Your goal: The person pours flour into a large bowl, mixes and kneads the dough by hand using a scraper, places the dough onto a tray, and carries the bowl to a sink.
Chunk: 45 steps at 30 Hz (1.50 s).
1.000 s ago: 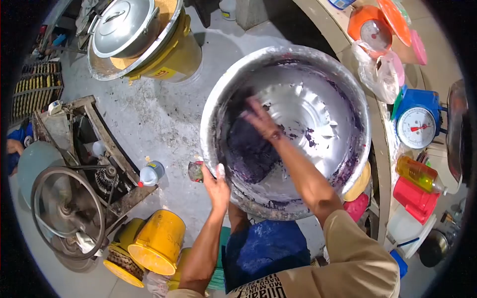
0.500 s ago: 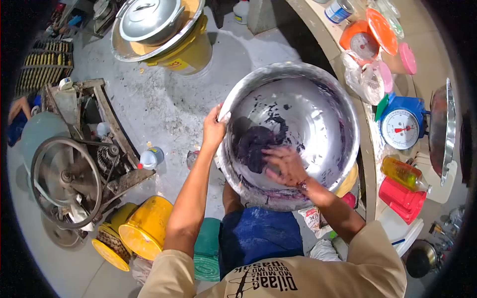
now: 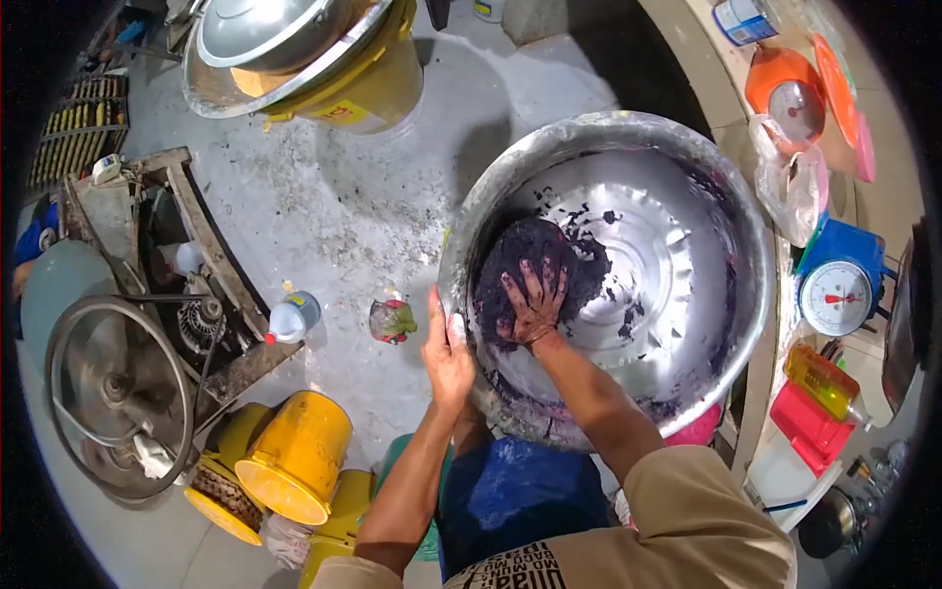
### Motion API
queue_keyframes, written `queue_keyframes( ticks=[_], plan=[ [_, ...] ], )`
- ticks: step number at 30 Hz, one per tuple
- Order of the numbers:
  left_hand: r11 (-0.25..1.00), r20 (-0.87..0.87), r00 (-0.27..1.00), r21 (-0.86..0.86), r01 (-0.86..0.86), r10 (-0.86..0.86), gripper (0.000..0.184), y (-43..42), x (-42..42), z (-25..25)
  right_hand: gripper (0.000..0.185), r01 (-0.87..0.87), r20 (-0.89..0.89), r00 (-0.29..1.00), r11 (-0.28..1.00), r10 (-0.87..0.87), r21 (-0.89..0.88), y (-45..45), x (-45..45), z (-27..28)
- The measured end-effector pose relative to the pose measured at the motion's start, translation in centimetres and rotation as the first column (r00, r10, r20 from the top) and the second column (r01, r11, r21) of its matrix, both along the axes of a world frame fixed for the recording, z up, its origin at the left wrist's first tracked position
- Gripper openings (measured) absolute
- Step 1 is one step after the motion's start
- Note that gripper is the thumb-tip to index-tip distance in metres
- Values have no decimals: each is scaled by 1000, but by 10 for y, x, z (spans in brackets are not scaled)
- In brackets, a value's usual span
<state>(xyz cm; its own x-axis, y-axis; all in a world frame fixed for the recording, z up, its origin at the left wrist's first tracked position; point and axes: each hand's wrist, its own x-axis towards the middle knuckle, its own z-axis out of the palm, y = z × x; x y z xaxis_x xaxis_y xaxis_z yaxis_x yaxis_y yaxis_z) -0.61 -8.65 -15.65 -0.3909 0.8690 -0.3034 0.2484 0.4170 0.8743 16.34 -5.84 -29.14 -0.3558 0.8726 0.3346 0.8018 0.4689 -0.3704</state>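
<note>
A large round metal basin (image 3: 677, 196) stands in front of me, its inner wall smeared with purple. Against its left side lies a dark purple, dough-like mass (image 3: 525, 243), with crumbs scattered beside it. My right hand (image 3: 535, 302) presses flat on this mass with its fingers spread, and dark residue coats the fingers. At the basin's left rim, my left hand (image 3: 448, 358) grips the edge, thumb toward the inside and fingers along the outer wall. A whitish smear shows on the thumb.
Right, a counter holds a blue scale (image 3: 839, 285), an orange scale (image 3: 793, 103), an oil bottle (image 3: 822, 383) and a red container (image 3: 810, 427). Left are a belt-driven machine with a wheel (image 3: 118, 388), a plastic jug (image 3: 294, 316) and yellow buckets (image 3: 299, 456). Stacked basins (image 3: 260, 34) top a yellow bucket behind.
My right hand has gone from fingers curled at the mass's edge to spread flat on top. The mass looks broader and more crumbly. My left hand sits lower on the rim.
</note>
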Motion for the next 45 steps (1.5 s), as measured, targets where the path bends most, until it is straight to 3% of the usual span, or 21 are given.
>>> queue_keyframes(
  ticks=[6, 9, 11, 14, 15, 16, 17, 18, 19, 21, 22, 23, 26, 29, 32, 33, 35, 37, 40, 44, 45],
  plan=[
    [971, -196, 968, 150, 185, -155, 50, 67, -15, -1, 71, 217, -14, 975, 968, -220, -124, 37, -24, 40],
    [986, 207, 973, -111, 125, -100, 51, 85, -44, 27, 60, 232, -36, 965, 912, -259, -337, 53, -21, 113],
    [975, 18, 978, 83, 205, -207, 46, 50, -52, 9, 47, -1, -196, 975, 875, -107, -484, 69, 36, 157],
    [994, -101, 989, 24, 111, -108, 31, -6, -40, 17, 35, 278, -159, 913, 859, -375, -430, 125, 106, 150],
    [998, -114, 993, -49, 33, -38, 27, -14, -33, 21, 37, 250, -186, 887, 778, -423, -576, 155, 118, 147],
    [996, -142, 989, -89, 14, -27, 26, -13, -29, 24, 39, -59, -371, 715, 478, -593, -877, 191, 134, 124],
    [992, -171, 985, -130, -2, -20, 26, -8, -27, 27, 41, -460, -378, 480, 141, -792, -877, 214, 143, 85],
    [985, -199, 980, -170, -20, -15, 28, -1, -25, 31, 42, -460, -508, 492, 284, -707, -841, 204, 132, 15],
    [984, -173, 985, -177, -37, 6, 29, 7, -26, 37, 42, -184, -386, 885, 565, -261, -804, 196, 104, 14],
    [991, -274, 958, -86, -107, 80, 29, 18, -20, 9, 41, -438, -392, 875, 808, 284, -393, 200, 66, 32],
    [990, -324, 940, -52, -131, 108, 29, 13, -18, 2, 41, -400, -488, 814, 305, -316, -865, 201, 19, 90],
    [984, -295, 944, -59, -170, 146, 30, 5, -15, 6, 43, -150, -260, 949, 469, -179, -870, 163, 7, 87],
    [982, -246, 959, -83, -169, 144, 30, 15, -15, 6, 57, -69, -228, 973, 890, -41, -452, 57, -9, 124],
    [996, -203, 976, 27, -80, 84, 29, 36, -23, 10, 82, -40, 109, 986, 824, 123, -566, -68, 7, 93],
    [996, -257, 963, 17, 91, -84, 28, 89, -34, 15, 91, -105, 74, 967, 649, 243, -754, -48, 14, 148],
    [983, -268, 946, -61, 171, -181, 27, 105, -41, 13, 82, -178, -86, 983, 748, 160, -640, -40, 21, 154],
    [965, -152, 955, 20, 261, -255, 30, 129, -52, 3, 61, -138, -168, 983, 312, -71, -940, 0, 40, 184],
    [968, 56, 968, 65, 241, -245, 34, 135, -65, 8, 46, -13, -134, 957, 422, -259, -907, 51, 33, 251],
    [964, 22, 964, 33, 264, -265, 33, 92, -81, 10, 51, 35, -118, 985, 816, -126, -578, 127, 44, 182],
    [995, -86, 995, -93, 32, -40, 31, 16, -63, -9, 47, -250, -349, 879, 311, -324, -917, 202, 4, 64],
    [997, -77, 996, -61, -46, 41, 32, 11, -57, -14, 49, -222, -335, 923, 451, -188, -864, 185, -11, 73]
  ],
)
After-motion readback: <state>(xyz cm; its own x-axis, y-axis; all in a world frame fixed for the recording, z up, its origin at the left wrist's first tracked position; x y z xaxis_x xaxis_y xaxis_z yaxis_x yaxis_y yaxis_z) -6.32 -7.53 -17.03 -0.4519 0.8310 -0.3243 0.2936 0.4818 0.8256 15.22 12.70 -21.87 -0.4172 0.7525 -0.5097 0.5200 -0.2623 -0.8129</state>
